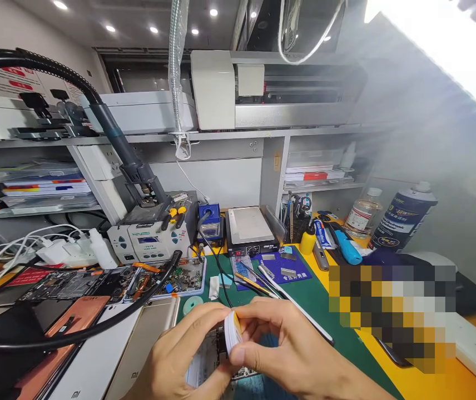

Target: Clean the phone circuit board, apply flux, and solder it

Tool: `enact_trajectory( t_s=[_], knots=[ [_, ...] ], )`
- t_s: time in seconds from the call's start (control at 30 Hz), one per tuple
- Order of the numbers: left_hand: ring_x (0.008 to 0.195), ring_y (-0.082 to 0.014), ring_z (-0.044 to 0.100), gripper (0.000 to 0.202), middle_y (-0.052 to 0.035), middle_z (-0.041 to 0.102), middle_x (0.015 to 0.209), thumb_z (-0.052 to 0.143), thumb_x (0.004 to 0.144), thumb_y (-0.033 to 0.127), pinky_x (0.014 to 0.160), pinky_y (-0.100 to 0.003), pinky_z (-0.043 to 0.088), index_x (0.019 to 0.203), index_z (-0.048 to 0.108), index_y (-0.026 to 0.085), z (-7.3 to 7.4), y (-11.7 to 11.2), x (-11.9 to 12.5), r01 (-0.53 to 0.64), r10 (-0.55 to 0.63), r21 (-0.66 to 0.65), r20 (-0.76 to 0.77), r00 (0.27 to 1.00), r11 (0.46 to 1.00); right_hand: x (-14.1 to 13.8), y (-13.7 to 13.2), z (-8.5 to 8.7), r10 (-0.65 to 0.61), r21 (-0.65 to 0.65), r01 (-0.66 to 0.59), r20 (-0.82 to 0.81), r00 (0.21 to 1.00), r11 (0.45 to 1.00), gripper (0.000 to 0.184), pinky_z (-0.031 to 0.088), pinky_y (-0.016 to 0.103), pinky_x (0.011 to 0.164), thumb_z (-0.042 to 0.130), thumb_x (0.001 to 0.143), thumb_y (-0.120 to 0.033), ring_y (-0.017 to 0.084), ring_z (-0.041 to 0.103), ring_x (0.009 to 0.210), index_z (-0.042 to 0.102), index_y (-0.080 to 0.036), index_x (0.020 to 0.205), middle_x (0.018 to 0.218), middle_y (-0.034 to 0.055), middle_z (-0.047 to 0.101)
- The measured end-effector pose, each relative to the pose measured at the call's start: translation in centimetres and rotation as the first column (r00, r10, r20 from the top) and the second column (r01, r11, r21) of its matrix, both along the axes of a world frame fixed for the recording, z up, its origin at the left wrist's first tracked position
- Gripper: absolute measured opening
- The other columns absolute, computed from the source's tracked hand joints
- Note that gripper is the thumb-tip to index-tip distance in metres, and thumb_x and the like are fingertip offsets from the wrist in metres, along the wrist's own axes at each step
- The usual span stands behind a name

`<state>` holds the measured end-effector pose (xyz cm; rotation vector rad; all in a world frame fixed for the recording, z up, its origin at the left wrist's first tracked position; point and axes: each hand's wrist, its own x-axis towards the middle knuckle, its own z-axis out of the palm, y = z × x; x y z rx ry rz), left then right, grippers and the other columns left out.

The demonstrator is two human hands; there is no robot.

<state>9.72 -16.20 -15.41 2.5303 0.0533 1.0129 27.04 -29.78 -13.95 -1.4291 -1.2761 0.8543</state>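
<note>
Both hands are on a small, round, flat white tin (pixel 229 335), tilted onto its edge, with a bit of yellow on its right face. My left hand (pixel 186 350) curves round it from the left, fingertips on the upper rim and thumb low down. From the right, my right hand (pixel 279 339) pinches it between thumb and bent fingers. Partly hidden beneath the hands is a circuit board (pixel 246 371) over a blue surface. A pale green ring-shaped roll (pixel 192 305) lies just beyond my left hand.
Phone backs (pixel 146 333) and a black hose (pixel 96 332) lie at left, near a parts tray (pixel 192 278) and a rework station (pixel 150 239). Tweezers and thin tools (pixel 263 283) rest on the green mat (pixel 342 344). A hot plate (pixel 252 225) and spray can (pixel 405 216) stand behind.
</note>
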Motion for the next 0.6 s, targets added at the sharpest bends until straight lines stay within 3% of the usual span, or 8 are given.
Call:
enact_trajectory(
  t_s=[0.2, 0.47, 0.6],
  knots=[
    [0.109, -0.0190, 0.077, 0.047, -0.0057, 0.076, 0.123, 0.069, 0.090, 0.014, 0.093, -0.021, 0.063, 0.134, 0.056, 0.026, 0.18, -0.05, -0.17, -0.002, 0.002, -0.007, -0.007, 1.000, 1.000, 0.02, 0.05, -0.04, -0.001, 0.016, 0.000, 0.022, 1.000, 1.000, 0.033, 0.048, 0.029, 0.075, 0.080, 0.087, -0.044, 0.017, 0.059, 0.082, 0.080, -0.016, 0.104, 0.091, 0.0032, 0.068],
    [0.108, -0.0202, 0.077, 0.050, -0.0059, 0.076, 0.121, 0.070, 0.089, 0.013, 0.094, -0.024, 0.063, 0.134, 0.054, 0.028, 0.30, -0.02, -0.06, 0.037, -0.038, -0.043, -0.019, 0.999, 0.998, 0.07, -0.11, -0.19, 0.016, 0.037, -0.016, 0.004, 1.000, 0.999, 0.028, 0.048, 0.029, 0.077, 0.082, 0.087, -0.042, 0.017, 0.058, 0.083, 0.079, -0.017, 0.100, 0.091, 0.0024, 0.067],
    [0.110, -0.0207, 0.075, 0.051, -0.0073, 0.074, 0.124, 0.072, 0.091, 0.017, 0.096, -0.026, 0.063, 0.138, 0.055, 0.027, -0.19, 0.20, 0.16, 0.006, -0.005, -0.029, 0.014, 1.000, 1.000, 0.06, 0.55, -0.31, 0.045, 0.033, -0.037, -0.311, 0.949, 0.999, 0.037, 0.050, 0.029, 0.073, 0.086, 0.082, -0.044, 0.015, 0.060, 0.074, 0.078, -0.015, 0.103, 0.084, 0.0029, 0.068]
  ],
)
